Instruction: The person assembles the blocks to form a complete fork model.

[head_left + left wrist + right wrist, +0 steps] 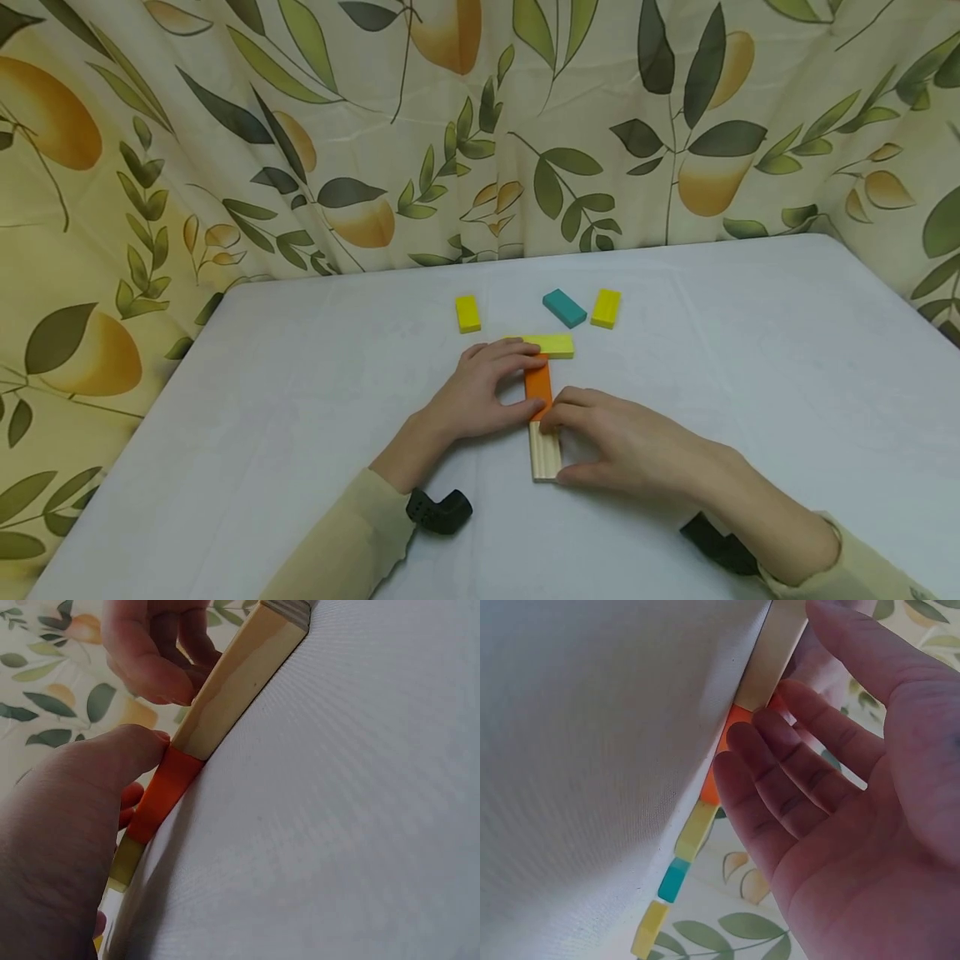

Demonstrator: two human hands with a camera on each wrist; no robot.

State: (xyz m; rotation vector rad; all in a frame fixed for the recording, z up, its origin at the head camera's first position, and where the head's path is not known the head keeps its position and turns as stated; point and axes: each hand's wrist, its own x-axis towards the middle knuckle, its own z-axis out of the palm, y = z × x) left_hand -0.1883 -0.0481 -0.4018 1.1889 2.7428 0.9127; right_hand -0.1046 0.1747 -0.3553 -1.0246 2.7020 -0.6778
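A plain wooden block (545, 454), an orange block (537, 383) and a yellow-green block (557, 346) lie flat, forming a T shape. My left hand (491, 387) holds the orange block lightly from the left, thumb by the wooden block and fingertips near the yellow-green one. From the right, my right hand (637, 442) spans the wooden block, with the thumb at its near corner and the index finger at the orange end. In the right wrist view, the other fingers (761, 795) lie alongside the orange block (711, 784).
Beyond the T lie a yellow block (468, 313), a teal block (565, 307) and another yellow block (606, 308). All rest on a white-covered table (300, 375). A leaf-and-fruit patterned curtain (450, 167) hangs at the back and sides.
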